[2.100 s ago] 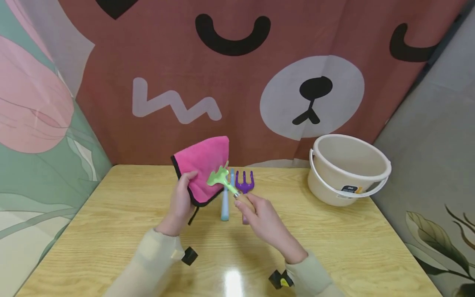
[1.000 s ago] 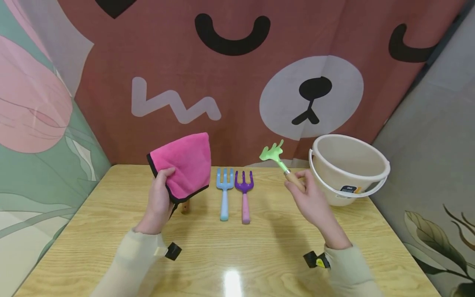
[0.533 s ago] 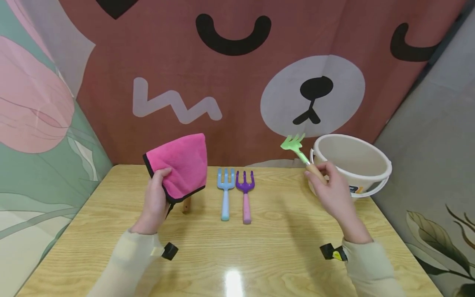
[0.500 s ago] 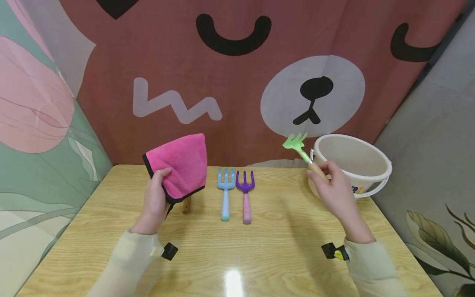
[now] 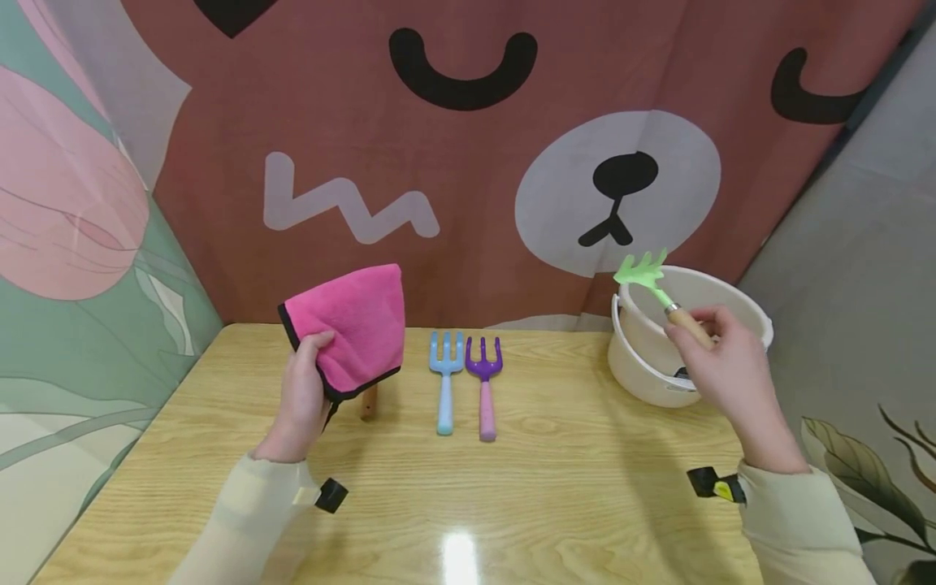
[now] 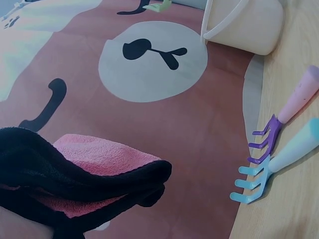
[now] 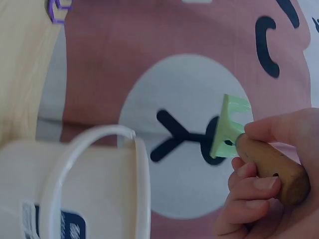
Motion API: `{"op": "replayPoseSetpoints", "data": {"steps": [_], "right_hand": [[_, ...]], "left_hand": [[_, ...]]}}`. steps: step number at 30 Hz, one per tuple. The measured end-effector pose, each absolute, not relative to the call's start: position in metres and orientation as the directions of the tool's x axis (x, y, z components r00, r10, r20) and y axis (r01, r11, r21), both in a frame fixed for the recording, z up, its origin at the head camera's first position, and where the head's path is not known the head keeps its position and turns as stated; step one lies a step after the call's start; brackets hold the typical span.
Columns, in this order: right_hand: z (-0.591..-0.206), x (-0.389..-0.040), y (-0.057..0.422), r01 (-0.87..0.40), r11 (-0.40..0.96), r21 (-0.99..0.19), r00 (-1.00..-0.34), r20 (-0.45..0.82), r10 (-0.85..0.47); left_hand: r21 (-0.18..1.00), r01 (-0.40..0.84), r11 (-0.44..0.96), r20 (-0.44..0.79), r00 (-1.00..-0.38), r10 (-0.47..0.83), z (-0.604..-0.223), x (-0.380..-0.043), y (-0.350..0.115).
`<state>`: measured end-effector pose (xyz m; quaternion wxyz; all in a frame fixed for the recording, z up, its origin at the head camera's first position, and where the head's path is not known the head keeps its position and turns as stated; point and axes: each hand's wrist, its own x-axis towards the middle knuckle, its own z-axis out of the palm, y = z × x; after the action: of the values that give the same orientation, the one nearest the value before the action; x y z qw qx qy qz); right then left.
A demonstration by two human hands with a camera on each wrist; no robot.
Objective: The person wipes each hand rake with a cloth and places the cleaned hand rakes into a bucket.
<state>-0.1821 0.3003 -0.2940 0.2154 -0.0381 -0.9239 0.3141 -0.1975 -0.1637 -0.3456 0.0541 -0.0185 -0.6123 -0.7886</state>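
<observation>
My left hand (image 5: pixel 301 398) grips a folded pink cloth (image 5: pixel 358 329) with black edging, held up above the left half of the table. The cloth's black-edged folds (image 6: pixel 114 179) fill the lower left of the left wrist view. With thumb and fingers, my right hand (image 5: pixel 734 382) holds a small green hand rake (image 5: pixel 643 275) by its wooden handle, tines pointing up and away. The rake overlaps the left rim of a cream bucket (image 5: pixel 643 370) in the head view. In the right wrist view, the rake's wooden handle (image 7: pixel 273 168) lies between thumb and fingers, beyond the bucket's rim.
A light blue hand fork (image 5: pixel 445 390) and a purple fork with a pink handle (image 5: pixel 486 398) lie side by side mid-table. A brown wooden handle end (image 5: pixel 369 404) shows below the cloth. Behind the wooden table (image 5: pixel 512 504) hangs a bear-print curtain (image 5: pixel 468 162).
My right hand has carried the green rake from in front of the cloth rightward to the bucket. My left hand has shifted left with the cloth, uncovering the blue fork and the brown handle end.
</observation>
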Motion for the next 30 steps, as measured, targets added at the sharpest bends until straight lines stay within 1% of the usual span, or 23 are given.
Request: {"op": "replayPoseSetpoints", "data": {"steps": [6, 12, 18, 26, 30], "right_hand": [[-0.282, -0.182, 0.327, -0.007, 0.815, -0.579, -0.906, 0.349, 0.241], [-0.269, -0.184, 0.350, 0.034, 0.848, -0.529, -0.925, 0.305, 0.228], [-0.261, -0.193, 0.365, 0.038, 0.875, -0.482, -0.942, 0.275, 0.193], [-0.252, -0.210, 0.373, 0.036, 0.895, -0.444, -0.963, 0.226, 0.150], [-0.246, -0.217, 0.376, 0.038, 0.913, -0.406, -0.974, 0.189, 0.124]], "left_hand": [[0.962, 0.116, -0.248, 0.102, -0.992, -0.067, -0.346, -0.198, -0.165], [0.956, 0.133, -0.263, 0.116, -0.990, -0.082, -0.346, -0.199, -0.165], [0.954, 0.144, -0.265, 0.130, -0.989, -0.070, -0.345, -0.201, -0.165], [0.957, 0.141, -0.253, 0.126, -0.989, -0.076, -0.344, -0.200, -0.166], [0.954, 0.149, -0.259, 0.133, -0.988, -0.081, -0.344, -0.200, -0.166]]}}
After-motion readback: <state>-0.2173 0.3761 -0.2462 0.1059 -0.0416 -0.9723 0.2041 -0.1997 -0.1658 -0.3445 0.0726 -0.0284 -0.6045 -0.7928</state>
